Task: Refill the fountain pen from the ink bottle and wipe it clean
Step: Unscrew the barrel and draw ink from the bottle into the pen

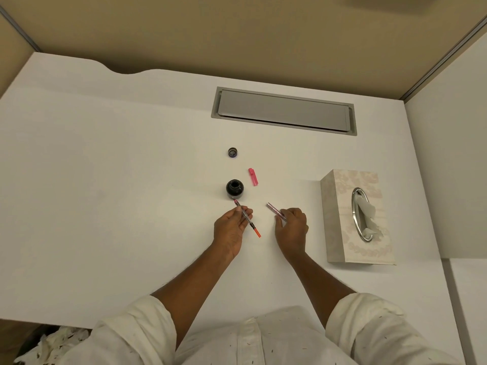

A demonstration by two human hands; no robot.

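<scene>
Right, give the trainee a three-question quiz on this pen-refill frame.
1. True or false: the ink bottle is open, its lid lying apart on the desk.
2. Which hand holds the pen section with the orange-tipped converter? A) left hand B) right hand
3. Fill in: the pink pen cap lies between the bottle and the ____ box.

Key
1. True
2. A; the right hand holds the pen barrel
3. tissue

A smooth white desk [105, 159] with a grey rectangular cable hatch [283, 111], enclosed by beige partition walls [237, 35].
</scene>
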